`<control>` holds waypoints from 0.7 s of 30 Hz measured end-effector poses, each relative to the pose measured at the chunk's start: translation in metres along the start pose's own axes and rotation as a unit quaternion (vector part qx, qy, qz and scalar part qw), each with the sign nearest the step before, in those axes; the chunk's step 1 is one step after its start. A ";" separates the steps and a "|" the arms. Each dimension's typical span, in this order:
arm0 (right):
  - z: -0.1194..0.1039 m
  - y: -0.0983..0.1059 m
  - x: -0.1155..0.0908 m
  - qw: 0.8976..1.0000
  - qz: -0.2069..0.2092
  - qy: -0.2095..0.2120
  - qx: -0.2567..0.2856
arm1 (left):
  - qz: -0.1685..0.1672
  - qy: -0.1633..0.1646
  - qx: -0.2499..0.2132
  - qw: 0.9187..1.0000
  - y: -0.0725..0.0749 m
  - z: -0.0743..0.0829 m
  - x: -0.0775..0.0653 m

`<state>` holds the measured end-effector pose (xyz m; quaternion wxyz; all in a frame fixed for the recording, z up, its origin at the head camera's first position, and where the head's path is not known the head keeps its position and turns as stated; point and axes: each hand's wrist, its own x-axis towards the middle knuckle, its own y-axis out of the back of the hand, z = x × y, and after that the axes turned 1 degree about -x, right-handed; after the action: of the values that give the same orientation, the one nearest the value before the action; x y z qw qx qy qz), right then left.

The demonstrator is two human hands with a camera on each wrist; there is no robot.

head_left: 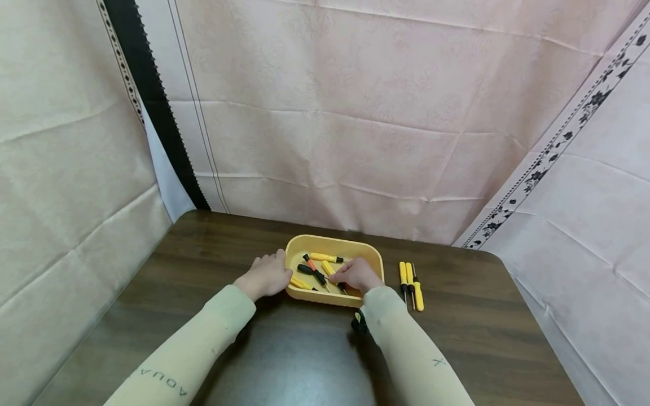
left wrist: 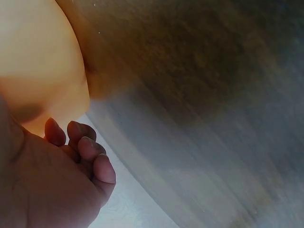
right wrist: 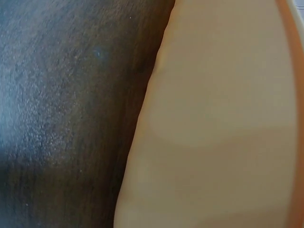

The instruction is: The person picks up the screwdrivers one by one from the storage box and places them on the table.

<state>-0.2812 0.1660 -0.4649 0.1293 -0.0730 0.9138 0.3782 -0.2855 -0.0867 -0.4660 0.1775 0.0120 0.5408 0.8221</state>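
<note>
A yellow plastic bin (head_left: 365,251) stands on the table with several screwdrivers inside. My left hand (head_left: 269,273) rests against its left end; in the left wrist view the fingers (left wrist: 103,168) are loosely bent beside the bin wall (left wrist: 42,47). Reaching over the front right of the bin, my right hand (head_left: 359,274) pinches the handle of a yellow screwdriver (head_left: 327,267) between thumb and fingertips. Around it lie another yellow screwdriver (head_left: 322,257), a red-and-black one (head_left: 310,263), a black-handled one (head_left: 305,269) and a yellow one (head_left: 301,283) at the front left. The right wrist view shows only the bin's outer wall (right wrist: 213,104) and the table.
Right of the bin, three yellow-and-black screwdrivers lie side by side: two handles (head_left: 403,272) point away, and the third handle (head_left: 418,299) points towards me. A small dark item (head_left: 359,322) shows under my right sleeve. Pale cloth (head_left: 330,141) hangs behind the wooden table (head_left: 472,327).
</note>
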 end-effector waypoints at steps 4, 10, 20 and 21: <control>0.001 -0.001 0.000 1.000 0.002 0.005 -0.006 | 0.001 -0.001 -0.001 1.000 -0.001 -0.001 0.000; 0.001 -0.001 -0.001 1.000 0.004 0.013 -0.005 | 0.002 -0.001 -0.003 1.000 0.000 -0.002 0.000; -0.001 -0.002 -0.002 1.000 0.009 0.013 0.015 | 0.006 -0.002 0.002 1.000 0.001 0.001 -0.001; -0.001 -0.002 -0.003 1.000 0.008 0.016 0.019 | 0.006 -0.003 0.003 1.000 0.001 0.001 -0.002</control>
<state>-0.2784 0.1643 -0.4652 0.1135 -0.0695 0.9231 0.3607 -0.2843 -0.0870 -0.4642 0.1743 0.0186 0.5424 0.8217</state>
